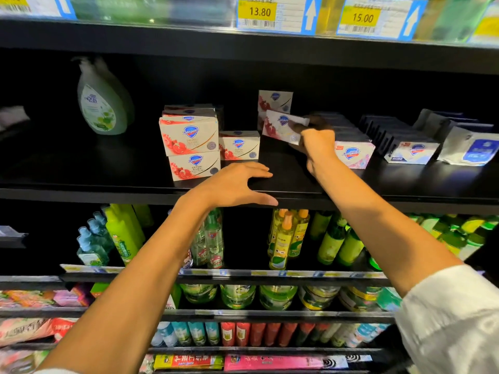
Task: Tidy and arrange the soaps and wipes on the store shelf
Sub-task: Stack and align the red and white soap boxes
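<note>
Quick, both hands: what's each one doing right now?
Left hand: open, fingers spread, holding nothing, over the black shelf edge.
Right hand: gripping a white cardboard soap box with red pomegranate print, tilted.

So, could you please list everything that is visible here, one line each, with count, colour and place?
pomegranate soap boxes: at least five standing plus one held, white and red, middle shelf centre
held soap box: one, white and red, tilted in the right hand
pink soap box: one in front, white and pink, right of the held box
wipe packs: several, white and blue, shelf right
hand-wash bottle: one, pale green, shelf left
price tags: two readable, yellow, upper rail
bottles: many, green and yellow, lower shelf
left hand: fingers straight, over shelf edge
right hand: grips held soap box
</note>
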A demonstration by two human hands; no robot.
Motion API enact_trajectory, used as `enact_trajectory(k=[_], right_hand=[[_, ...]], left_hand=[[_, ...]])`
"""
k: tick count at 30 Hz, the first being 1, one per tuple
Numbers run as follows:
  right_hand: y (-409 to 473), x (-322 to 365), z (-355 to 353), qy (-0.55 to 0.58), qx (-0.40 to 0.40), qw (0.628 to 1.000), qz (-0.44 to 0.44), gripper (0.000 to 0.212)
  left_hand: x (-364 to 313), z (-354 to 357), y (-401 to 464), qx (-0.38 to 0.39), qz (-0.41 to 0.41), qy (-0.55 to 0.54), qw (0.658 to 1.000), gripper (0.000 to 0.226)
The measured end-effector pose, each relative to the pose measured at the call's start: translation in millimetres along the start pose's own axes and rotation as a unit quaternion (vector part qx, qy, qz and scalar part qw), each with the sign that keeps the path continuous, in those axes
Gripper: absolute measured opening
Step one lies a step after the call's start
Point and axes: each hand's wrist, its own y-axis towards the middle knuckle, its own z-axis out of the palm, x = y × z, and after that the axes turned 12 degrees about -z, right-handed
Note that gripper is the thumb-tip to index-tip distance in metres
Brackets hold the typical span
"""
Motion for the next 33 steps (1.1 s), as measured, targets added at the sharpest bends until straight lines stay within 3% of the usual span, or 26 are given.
enact_trajectory(k=[3, 6, 11, 14, 17, 21, 26, 30, 33], right_hand=[[-19.9, 13.5, -16.3, 0.062, 0.004, 0.998, 0.02, 0.025], [-39.4, 28.9, -31.0, 0.113, 0.043, 0.992, 0.028, 0.033], [-57.0, 29.4, -53.9, 0.13, 0.132, 0.981, 0.055, 0.022], [-61.9, 27.7, -57.7, 0.115, 0.161, 0.978, 0.06, 0.03], [-64.1, 28.5, -55.4, 0.101, 0.172, 0.978, 0.055, 0.033], [-65.3, 29.1, -54.9, 0.092, 0.175, 0.979, 0.053, 0.033], [-65.1, 29.0, -56.8, 0.101, 0.178, 0.977, 0.059, 0.035], [-67.1, 30.1, -54.8, 0.081, 0.192, 0.977, 0.052, 0.034], [-67.5, 29.9, -53.2, 0.065, 0.198, 0.977, 0.045, 0.034]], left_hand=[[-1.3, 0.2, -1.4, -0.007, -0.005, -0.033, 0.999, 0.079], [-1.4, 0.1, -1.9, -0.024, -0.013, -0.104, 0.994, 0.062], [-1.8, -0.1, -2.1, -0.047, -0.039, -0.254, 0.965, 0.027], [-5.3, -3.6, -0.9, -0.071, -0.065, -0.307, 0.947, 0.013], [-7.0, -5.7, 3.0, -0.068, -0.091, -0.379, 0.918, 0.021], [-18.0, -7.6, 5.9, -0.034, -0.08, -0.558, 0.826, 0.036], [-32.7, -3.2, 12.1, 0.014, -0.082, -0.647, 0.758, 0.04], [-28.6, -0.5, 14.3, 0.016, -0.092, -0.675, 0.732, 0.037], [-24.8, -0.6, 14.7, 0.008, -0.091, -0.674, 0.733, 0.039]])
